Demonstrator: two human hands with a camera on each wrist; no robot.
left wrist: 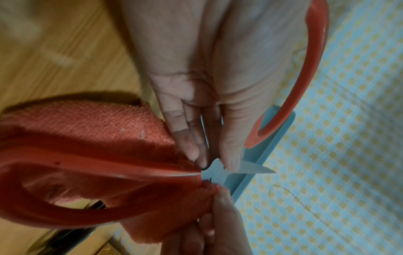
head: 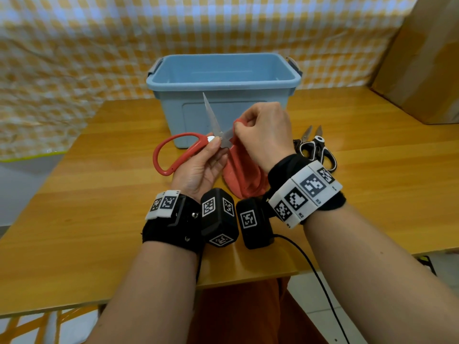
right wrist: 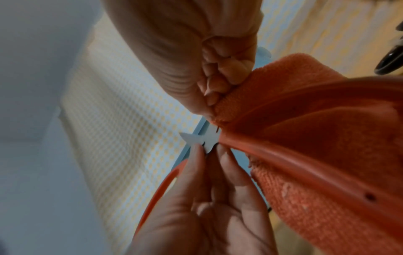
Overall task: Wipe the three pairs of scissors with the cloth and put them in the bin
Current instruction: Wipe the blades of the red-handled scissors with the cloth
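My left hand (head: 215, 148) pinches the red-handled scissors (head: 171, 155) at the pivot, in front of the blue bin (head: 223, 86). The blades are spread: one points up (head: 210, 112), the other runs right into the red cloth (head: 242, 175). My right hand (head: 244, 126) grips the cloth around that blade, and the rest of the cloth hangs down to the table. In the left wrist view, the left hand's fingertips (left wrist: 231, 160) press the blade base (left wrist: 214, 170) beside the cloth (left wrist: 98, 124). The right wrist view shows the right hand (right wrist: 212, 98) bunched on the cloth (right wrist: 327, 138).
A black-and-white pair of scissors (head: 319, 151) lies on the wooden table (head: 99, 194) to the right of the bin, with something dark beside it that I cannot make out. A cardboard box (head: 422, 58) stands at the far right. A yellow checked sheet hangs behind.
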